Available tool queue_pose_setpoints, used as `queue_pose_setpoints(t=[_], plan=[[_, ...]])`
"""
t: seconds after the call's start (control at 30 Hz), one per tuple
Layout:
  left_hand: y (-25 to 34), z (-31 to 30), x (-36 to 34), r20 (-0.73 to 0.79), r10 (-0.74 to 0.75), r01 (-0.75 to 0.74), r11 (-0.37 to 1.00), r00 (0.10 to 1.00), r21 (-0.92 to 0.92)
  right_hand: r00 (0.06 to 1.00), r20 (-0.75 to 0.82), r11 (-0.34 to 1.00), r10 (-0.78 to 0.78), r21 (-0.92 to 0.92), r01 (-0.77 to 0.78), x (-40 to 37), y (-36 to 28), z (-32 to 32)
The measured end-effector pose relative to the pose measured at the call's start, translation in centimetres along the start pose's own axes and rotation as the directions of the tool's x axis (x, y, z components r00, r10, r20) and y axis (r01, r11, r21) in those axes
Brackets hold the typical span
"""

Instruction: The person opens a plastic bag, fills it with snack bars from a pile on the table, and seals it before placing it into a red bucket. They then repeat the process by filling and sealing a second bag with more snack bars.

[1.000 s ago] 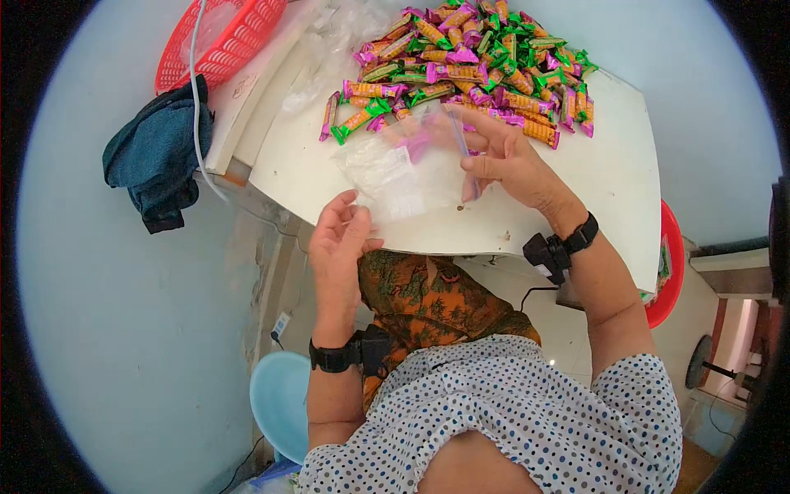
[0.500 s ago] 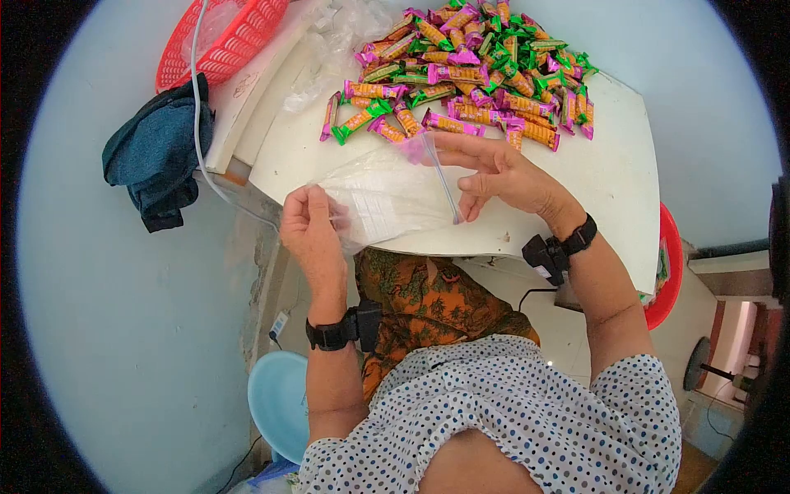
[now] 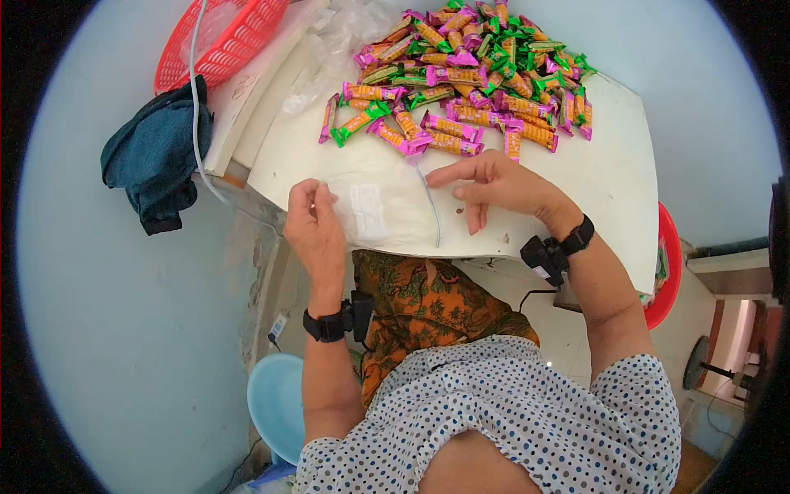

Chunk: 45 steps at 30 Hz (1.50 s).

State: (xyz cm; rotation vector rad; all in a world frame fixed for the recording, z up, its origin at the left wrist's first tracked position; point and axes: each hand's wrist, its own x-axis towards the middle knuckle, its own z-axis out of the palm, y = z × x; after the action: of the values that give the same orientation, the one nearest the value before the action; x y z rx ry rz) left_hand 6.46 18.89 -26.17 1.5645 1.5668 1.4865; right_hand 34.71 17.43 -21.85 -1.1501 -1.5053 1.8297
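Note:
A clear plastic zip bag (image 3: 395,210) with a white label lies flat on the white table, near its front edge. My left hand (image 3: 317,230) pinches the bag's left end between thumb and fingers. At the bag's zip edge on the right is my right hand (image 3: 494,188), its fingers apart and holding nothing, with the index fingertip near the zip strip. Just beyond the bag spreads a heap of small snack packets (image 3: 461,74) in pink and green wrappers, and one pink packet touches the bag's upper right corner.
Crumpled clear bags (image 3: 329,58) lie at the table's back left. A red basket (image 3: 222,41) and a dark blue cloth (image 3: 156,156) are to the left. A light blue basin (image 3: 280,403) stands below, and a red tub (image 3: 668,263) is beside the table's right edge.
The bag has come down flat onto the table. My right hand has let go of its zip edge and spread its fingers. My left hand has shifted slightly, still on the bag.

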Motion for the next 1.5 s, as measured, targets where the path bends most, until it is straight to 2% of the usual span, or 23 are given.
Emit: queue_pose_setpoints(t=[0.27, 0.37, 0.57, 0.63, 0.67, 0.77, 0.87, 0.97, 1.03, 1.13, 1.23, 1.27, 1.37, 1.5], plan=[[-2.2, 0.2, 2.0, -0.047, 0.065, -0.062, 0.996, 0.997, 0.068, 0.995, 0.061, 0.960, -0.079, -0.264, 0.092, 0.0, 0.4, 1.0], [-2.1, -0.2, 2.6, -0.013, 0.041, -0.038, 0.985, 0.999, 0.169, 0.994, 0.057, 0.932, -0.088, -0.346, 0.102, 0.0, -0.3, 1.6], [-3.5, -0.3, 3.8, -0.033, 0.228, -0.201, 0.909, 0.973, 0.365, 0.987, 0.087, 0.849, -0.138, -0.503, 0.163, 0.1, -0.4, 2.1], [-4.4, -0.6, 4.5, -0.006, 0.345, -0.305, 0.838, 0.939, 0.454, 0.980, 0.103, 0.815, -0.172, -0.544, 0.200, 0.0, -0.5, 2.2], [-4.9, -0.8, 4.8, 0.009, 0.401, -0.352, 0.794, 0.916, 0.496, 0.978, 0.100, 0.814, -0.182, -0.543, 0.207, 0.0, -0.4, 2.2], [-6.3, -1.7, 5.3, -0.018, 0.344, -0.285, 0.805, 0.939, 0.520, 0.972, 0.094, 0.810, -0.215, -0.539, 0.231, 0.2, 0.0, 2.1], [-2.5, -1.9, 3.8, -0.075, 0.411, -0.324, 0.807, 0.909, 0.493, 0.971, 0.065, 0.842, -0.229, -0.487, 0.232, 0.4, 0.4, 2.1], [3.7, -0.5, -0.9, 0.102, 0.288, -0.304, 0.873, 0.952, 0.381, 0.987, -0.015, 0.920, -0.162, -0.363, 0.146, 0.2, 0.3, 2.1], [5.5, 0.3, -3.5, 0.244, 0.370, -0.441, 0.806, 0.896, 0.394, 0.993, -0.049, 0.946, -0.108, -0.311, 0.087, -0.1, -0.4, 1.6], [6.0, 1.5, -5.5, 0.322, 0.381, -0.485, 0.795, 0.867, 0.365, 0.940, -0.271, 0.943, -0.208, -0.309, 0.119, -0.6, -1.4, 0.2], [6.0, 2.1, -5.9, 0.358, 0.373, -0.503, 0.760, 0.856, 0.412, 0.789, -0.418, 0.744, -0.451, -0.664, 0.074, -1.1, -1.5, -2.0], [5.7, 2.2, -6.0, 0.362, 0.364, -0.499, 0.755, 0.858, 0.426, 0.804, -0.476, 0.682, -0.356, -0.721, -0.125, -1.9, -2.0, -2.5], [4.4, 2.7, -6.0, 0.345, 0.341, -0.471, 0.765, 0.875, 0.440, 0.827, -0.465, 0.436, -0.316, -0.845, -0.309, -3.0, -2.0, -2.7], [4.0, 2.8, -5.4, 0.230, 0.345, -0.410, 0.826, 0.910, 0.385, 0.846, -0.405, 0.396, -0.348, -0.881, -0.259, -2.8, -1.1, -2.4]])
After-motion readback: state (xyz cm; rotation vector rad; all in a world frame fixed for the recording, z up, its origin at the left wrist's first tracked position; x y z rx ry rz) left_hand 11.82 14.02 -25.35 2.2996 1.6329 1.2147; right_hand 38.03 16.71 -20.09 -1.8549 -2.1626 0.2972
